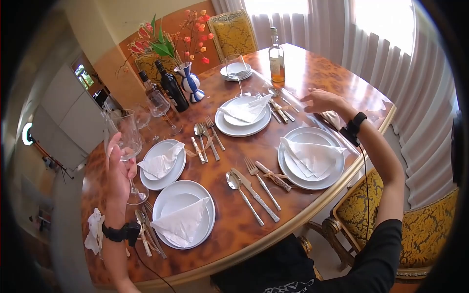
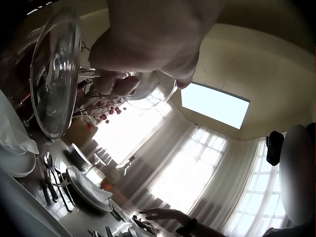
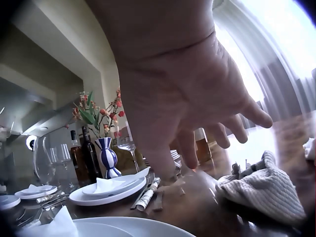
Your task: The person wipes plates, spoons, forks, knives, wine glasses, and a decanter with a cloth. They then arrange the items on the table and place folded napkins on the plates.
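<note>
At the table's left side my left hand (image 1: 117,173) holds a clear wine glass (image 1: 128,152), its fingers curled about the lower bowl and stem. The glass foot (image 2: 55,74) looms close in the left wrist view. Across the table my right hand (image 1: 325,101) is spread with nothing in it. Below that hand lies a crumpled ribbed cloth (image 3: 264,190), with a gap showing between them in the right wrist view. The nearest place setting to the right hand has stacked white plates (image 1: 288,171) under a folded napkin (image 1: 312,157).
More plate settings and tied cutlery (image 1: 251,195) cover the table (image 1: 234,158). Other wine glasses (image 1: 159,103), dark bottles (image 1: 172,88) and a blue-and-white flower vase (image 1: 190,84) stand at the back left. An amber-filled bottle (image 1: 276,61) stands at the far side. Yellow chairs (image 1: 425,234) flank the table.
</note>
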